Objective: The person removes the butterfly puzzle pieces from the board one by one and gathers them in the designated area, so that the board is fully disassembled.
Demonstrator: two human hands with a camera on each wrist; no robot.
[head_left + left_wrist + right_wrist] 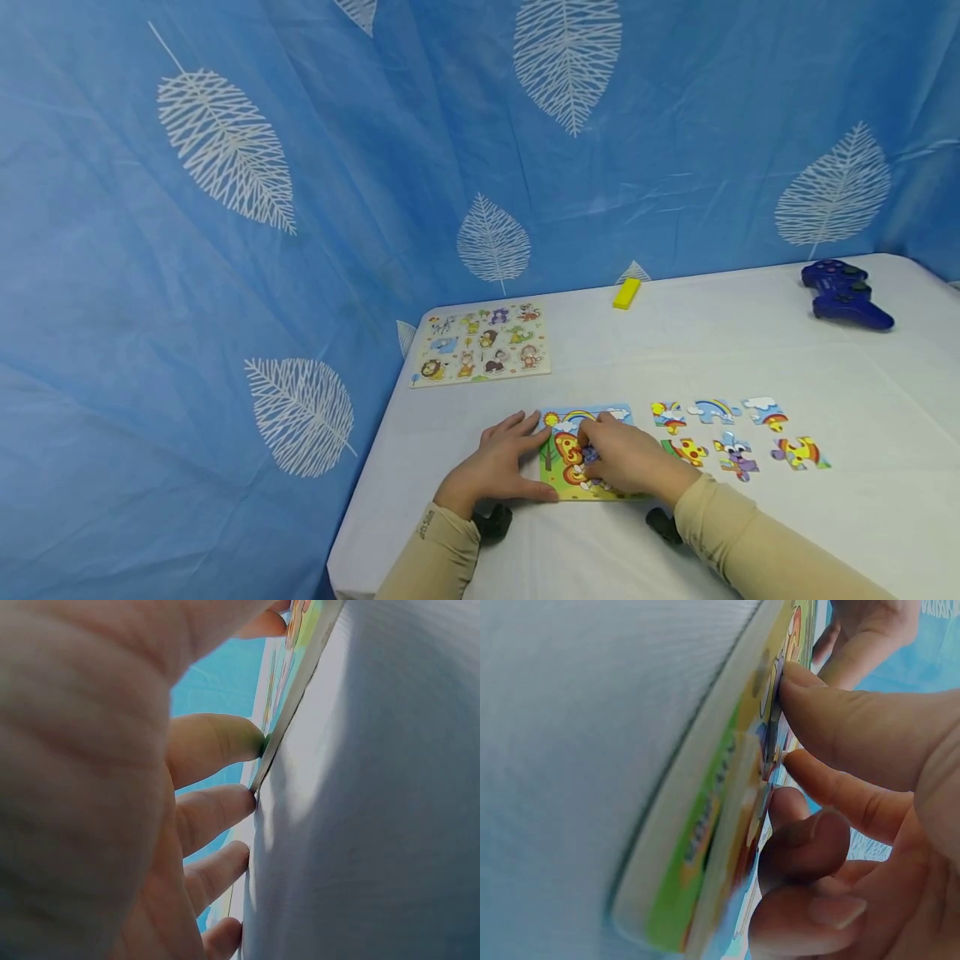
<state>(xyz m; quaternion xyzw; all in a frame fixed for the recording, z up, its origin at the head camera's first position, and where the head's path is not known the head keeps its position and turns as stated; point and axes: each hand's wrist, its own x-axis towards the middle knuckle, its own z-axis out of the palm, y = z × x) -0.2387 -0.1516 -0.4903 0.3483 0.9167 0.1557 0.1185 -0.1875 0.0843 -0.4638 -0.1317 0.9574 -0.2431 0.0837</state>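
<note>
A small cartoon jigsaw puzzle board lies flat on the white table in the head view. My left hand holds its left side steady, fingers spread, fingertips touching the edge and thumb along the near edge; the left wrist view shows these fingers against the board's rim. Over the board's right half, my right hand pinches a purple puzzle piece between thumb and finger, at the board's surface. In the right wrist view, the thumb presses at the piece's edge. The hand hides much of the board.
Several loose jigsaw pieces lie in two rows right of the board. Behind at the left sits an animal peg board. A yellow block and a blue game controller lie towards the back, before a blue leaf-patterned curtain.
</note>
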